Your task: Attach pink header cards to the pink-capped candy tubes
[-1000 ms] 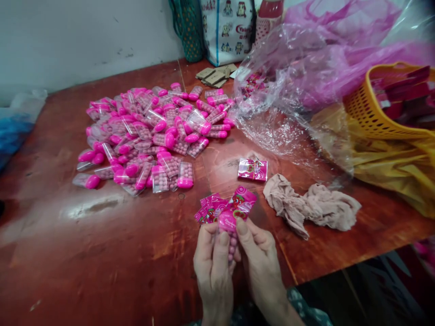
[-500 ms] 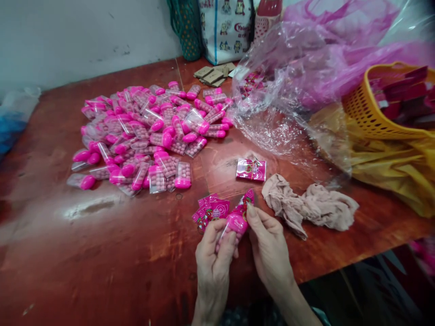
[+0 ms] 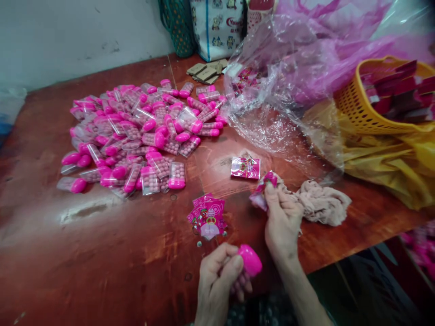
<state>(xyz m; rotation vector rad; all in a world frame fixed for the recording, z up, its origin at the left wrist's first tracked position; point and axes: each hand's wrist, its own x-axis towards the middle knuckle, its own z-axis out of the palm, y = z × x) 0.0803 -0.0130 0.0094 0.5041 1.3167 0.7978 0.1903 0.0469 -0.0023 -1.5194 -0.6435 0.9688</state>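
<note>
My left hand (image 3: 219, 278) is closed around a clear candy container with a pink cap (image 3: 250, 261), close to the table's front edge. Small round pink candies show inside it. In my right hand (image 3: 282, 222), a crumpled, shiny pink printed label (image 3: 263, 192) is pinched between thumb and fingers, in front of a beige cloth (image 3: 324, 202). Several flat pink printed labels (image 3: 208, 215) lie overlapped on the table beyond my left hand. Farther back is a banded stack of similar labels (image 3: 245, 168). A large pile of pink-capped candy containers (image 3: 136, 131) covers the table's left middle.
On the right, a yellow basket (image 3: 350, 106) of dark red pieces stands on yellow plastic (image 3: 380, 158). Clear plastic wrap (image 3: 275, 131) and pink bags (image 3: 326, 68) spread across the back right. Brown cardboard pieces (image 3: 205, 72) lie before a white printed bag (image 3: 217, 27).
My hands have moved apart. The left drew the container down toward the table's front edge, tilting its cap right; the right carried the label away to the upper right, over the cloth.
</note>
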